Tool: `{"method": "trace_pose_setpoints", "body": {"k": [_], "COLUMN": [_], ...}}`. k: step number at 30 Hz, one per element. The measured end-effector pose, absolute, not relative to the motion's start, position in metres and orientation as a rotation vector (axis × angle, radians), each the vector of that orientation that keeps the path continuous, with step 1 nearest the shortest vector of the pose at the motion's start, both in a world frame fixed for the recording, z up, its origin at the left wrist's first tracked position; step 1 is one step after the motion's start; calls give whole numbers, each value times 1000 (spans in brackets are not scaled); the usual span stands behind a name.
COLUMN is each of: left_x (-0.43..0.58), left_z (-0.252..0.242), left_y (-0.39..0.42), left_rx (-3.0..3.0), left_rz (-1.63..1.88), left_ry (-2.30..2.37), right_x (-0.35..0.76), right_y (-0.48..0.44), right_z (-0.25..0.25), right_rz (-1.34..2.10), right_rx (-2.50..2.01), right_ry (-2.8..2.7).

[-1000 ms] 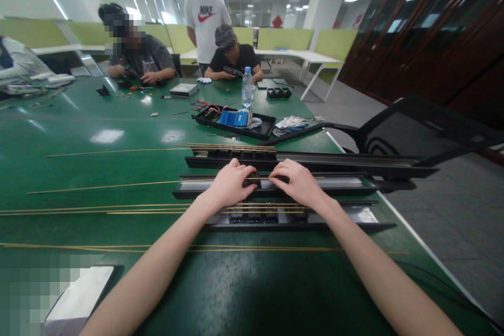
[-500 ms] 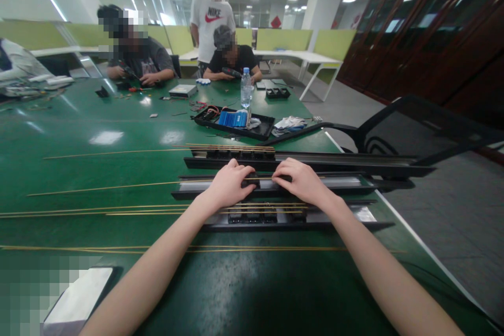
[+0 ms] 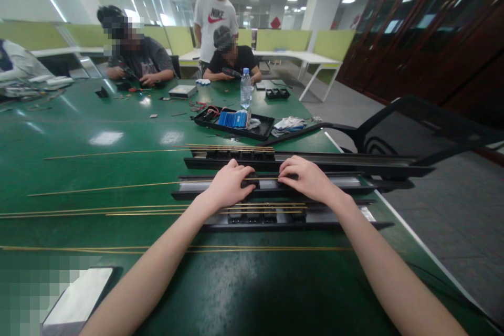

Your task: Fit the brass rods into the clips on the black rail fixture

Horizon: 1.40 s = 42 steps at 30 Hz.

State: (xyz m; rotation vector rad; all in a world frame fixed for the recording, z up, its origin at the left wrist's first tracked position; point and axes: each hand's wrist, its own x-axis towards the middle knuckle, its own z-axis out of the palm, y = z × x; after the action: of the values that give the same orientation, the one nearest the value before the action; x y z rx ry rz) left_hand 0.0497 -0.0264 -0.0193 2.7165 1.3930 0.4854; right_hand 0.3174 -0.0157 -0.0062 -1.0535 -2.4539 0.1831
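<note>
A black channel (image 3: pixel 275 194) with a pale inner strip lies across the table in front of me. Over it, my left hand (image 3: pixel 230 184) closes its thumb and forefinger round a small black block (image 3: pixel 251 180). A thin gold-coloured rod (image 3: pixel 118 187) runs from the far left, past the left hand, to the right fingertips. My right hand (image 3: pixel 303 177) pinches near that rod's right end; a dark patch between its fingers is hard to make out. A nearer channel (image 3: pixel 323 226) bears several black blocks (image 3: pixel 252 216) with gold rods (image 3: pixel 157 210) over them.
A third channel (image 3: pixel 354 165) with blocks and rods lies beyond. More rods (image 3: pixel 275 248) lie nearer me. Behind are a black tray (image 3: pixel 260 128), a water bottle (image 3: pixel 245 89) and gloves (image 3: pixel 289 125). A chair (image 3: pixel 425 131) stands right; several people are across the table.
My right hand has shifted slightly to the right, away from the left hand. The left hand stays on the block. The standing person across the table has moved a little right.
</note>
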Motion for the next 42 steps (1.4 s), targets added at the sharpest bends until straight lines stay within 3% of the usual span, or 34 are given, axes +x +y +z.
{"method": "trace_pose_setpoints", "body": {"k": [15,42], "left_x": [50,50], "left_z": [-19,-19], "left_y": [-26,-26], "left_rx": [2715,2715], "left_rz": [462,473], "left_ry": [1408,1399], "right_x": [334,262], "right_y": [-12,-32], "right_z": [3,-19], "right_rz": [364,25], "right_rx": [-1063,-1103], "right_ry": [-2421,-2397]}}
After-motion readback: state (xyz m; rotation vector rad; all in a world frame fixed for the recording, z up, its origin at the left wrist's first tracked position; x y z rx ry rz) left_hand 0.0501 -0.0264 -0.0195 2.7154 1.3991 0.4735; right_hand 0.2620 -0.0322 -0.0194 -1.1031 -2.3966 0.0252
